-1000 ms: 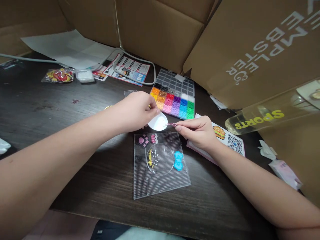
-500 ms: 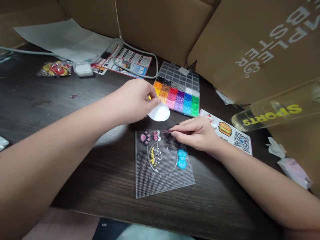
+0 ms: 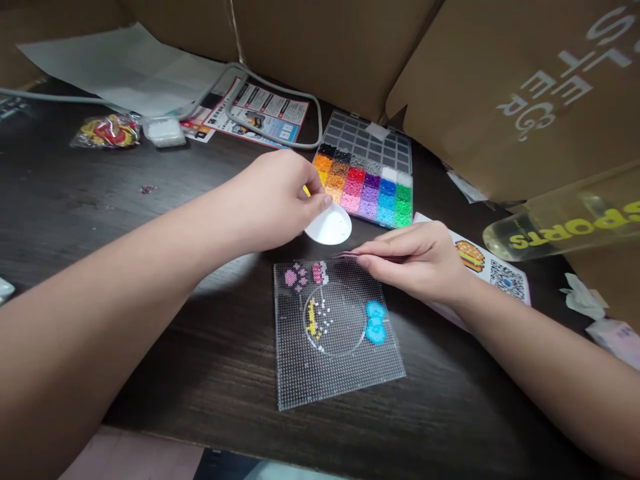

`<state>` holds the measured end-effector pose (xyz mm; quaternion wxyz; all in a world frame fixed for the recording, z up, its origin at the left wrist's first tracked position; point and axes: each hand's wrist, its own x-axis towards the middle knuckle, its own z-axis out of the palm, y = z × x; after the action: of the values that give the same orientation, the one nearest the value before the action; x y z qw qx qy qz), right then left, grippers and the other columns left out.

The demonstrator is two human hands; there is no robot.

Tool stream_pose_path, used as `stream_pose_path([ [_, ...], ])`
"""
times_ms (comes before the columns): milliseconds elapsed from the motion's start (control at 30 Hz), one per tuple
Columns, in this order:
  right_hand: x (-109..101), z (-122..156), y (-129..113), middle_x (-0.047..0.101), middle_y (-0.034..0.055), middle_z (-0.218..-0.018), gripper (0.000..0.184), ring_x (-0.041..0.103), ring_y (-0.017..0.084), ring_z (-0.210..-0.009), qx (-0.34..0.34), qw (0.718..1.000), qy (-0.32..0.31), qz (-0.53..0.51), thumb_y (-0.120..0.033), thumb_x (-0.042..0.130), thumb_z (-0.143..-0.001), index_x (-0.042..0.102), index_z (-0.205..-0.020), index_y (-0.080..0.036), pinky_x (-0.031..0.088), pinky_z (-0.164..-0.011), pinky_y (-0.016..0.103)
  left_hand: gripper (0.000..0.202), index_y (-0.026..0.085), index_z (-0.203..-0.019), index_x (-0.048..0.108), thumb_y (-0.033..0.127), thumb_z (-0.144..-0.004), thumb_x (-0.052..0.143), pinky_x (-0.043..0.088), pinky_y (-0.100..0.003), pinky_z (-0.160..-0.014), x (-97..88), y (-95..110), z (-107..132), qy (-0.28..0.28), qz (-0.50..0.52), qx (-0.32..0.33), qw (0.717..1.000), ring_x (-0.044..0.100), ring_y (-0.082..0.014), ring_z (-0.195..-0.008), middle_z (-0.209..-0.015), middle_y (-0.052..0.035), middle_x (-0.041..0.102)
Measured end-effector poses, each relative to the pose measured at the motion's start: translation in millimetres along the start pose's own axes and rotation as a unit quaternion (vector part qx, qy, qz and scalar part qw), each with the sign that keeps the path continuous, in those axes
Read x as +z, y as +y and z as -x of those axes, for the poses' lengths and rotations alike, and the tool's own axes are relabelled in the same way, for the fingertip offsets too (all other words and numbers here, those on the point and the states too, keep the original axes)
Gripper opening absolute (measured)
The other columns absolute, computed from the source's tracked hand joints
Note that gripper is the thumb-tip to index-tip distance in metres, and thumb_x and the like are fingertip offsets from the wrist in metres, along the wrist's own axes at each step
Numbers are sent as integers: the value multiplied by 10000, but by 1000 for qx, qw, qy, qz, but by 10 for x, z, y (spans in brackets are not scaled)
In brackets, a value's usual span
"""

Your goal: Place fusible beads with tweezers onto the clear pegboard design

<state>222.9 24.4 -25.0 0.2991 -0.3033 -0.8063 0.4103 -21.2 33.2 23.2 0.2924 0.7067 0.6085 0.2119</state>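
My left hand pinches a shallow white round dish; my right hand grips slim pinkish tweezers (whether the tips hold anything, I can't tell). Nearer me than both grips, on a clear square plastic pegboard, the sky-blue bead bow looks complete, the sparse yellow-and-white bead cluster unfinished.

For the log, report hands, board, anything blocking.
Left hand pinching white dish. Right hand gripping tweezers near board. Board partly beaded; dish between it and bead box.
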Motion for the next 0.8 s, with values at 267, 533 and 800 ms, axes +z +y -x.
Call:
stream_pose_path([
  [267,-73,-245,-23,825,54,-758,167,640,107,-513,-10,991,-129,-34,-185,768,-922,904,-1018,-182,464,-435,204,201,180,-884,723,324,-985,627,432,-341,-839,-91,54,9,-23,-77,-17,997,637,-215,-844,-713,-26,667],
  [533,-53,-132,154,843,61,-828,210,708,130,-593,4,991,-132,-15,-199,725,-940,899,-1057,-185,493,-492,213,196,167,-914,732,310,-997,625,424,-317,-853,-53,44,-12,-25,-87,-33,995,638,-197,-850,-710,-6,662],
  [800,-44,-139,164,789,42,-717,205,628,92,-528,-18,991,-129,-18,-151,713,-959,889,-1063,-154,439,-460,200,204,181,-871,731,326,-986,645,469,-339,-917,-17,16,-34,-29,-90,-25,995,654,-214,-912,-742,-9,657],
])
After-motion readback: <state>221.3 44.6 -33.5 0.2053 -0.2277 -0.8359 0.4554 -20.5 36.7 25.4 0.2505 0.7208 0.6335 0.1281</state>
